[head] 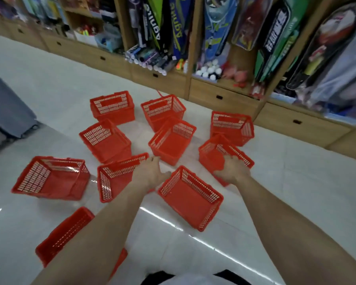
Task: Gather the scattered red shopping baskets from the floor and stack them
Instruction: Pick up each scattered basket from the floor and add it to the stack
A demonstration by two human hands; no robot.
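Several red mesh shopping baskets lie scattered singly on the white tiled floor. One basket point(190, 197) sits between my arms, tilted. My left hand point(150, 171) hovers over the right rim of a basket point(113, 177), fingers apart, holding nothing. My right hand point(233, 167) reaches over the near wall of another basket point(214, 153), fingers spread; a firm grip does not show. Further baskets sit at the left point(51, 178), centre point(172, 140), back point(112, 106) and near my left arm point(64, 237).
Wooden shelving point(220, 95) with drawers and hanging racket bags runs along the back and right. A grey suitcase point(6, 110) stands at the left edge. Bare tile lies in front of me and to the right.
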